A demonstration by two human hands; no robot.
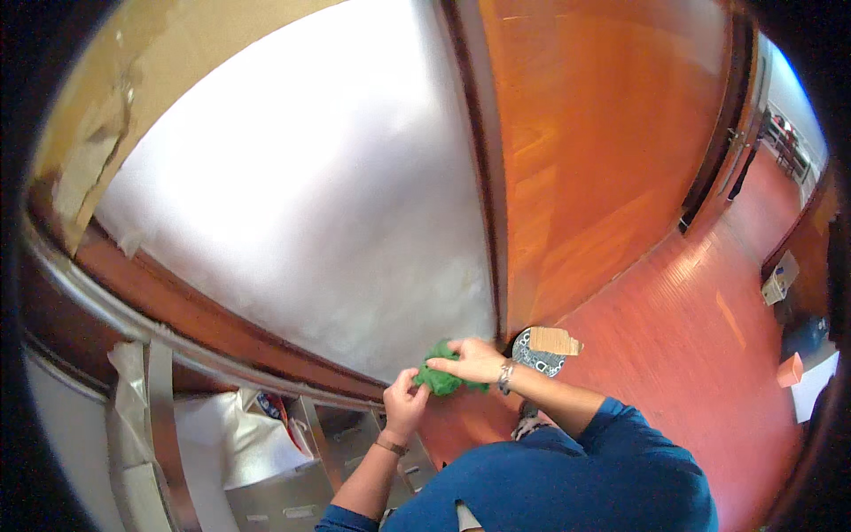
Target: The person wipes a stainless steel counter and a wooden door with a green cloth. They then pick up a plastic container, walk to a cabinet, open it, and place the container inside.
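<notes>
A crumpled green cloth or netting (440, 374) is between my two hands, at the lower middle of the view. My left hand (407, 401) pinches its left edge with thumb and fingers. On the other side my right hand (475, 361) grips the top and right of it, the thumb lying across the green material. Some of the green hangs below my right palm. Behind my hands stands a large pale, shiny panel (319, 199) with a dark frame.
A round patterned stool or bin top (540, 362) bears a piece of cardboard (555, 341) beside my right forearm. An orange wooden panel (605, 146) rises behind it. Drawers (286, 502) and white sheeting (262, 459) lie at lower left, an orange cup (790, 370) at far right.
</notes>
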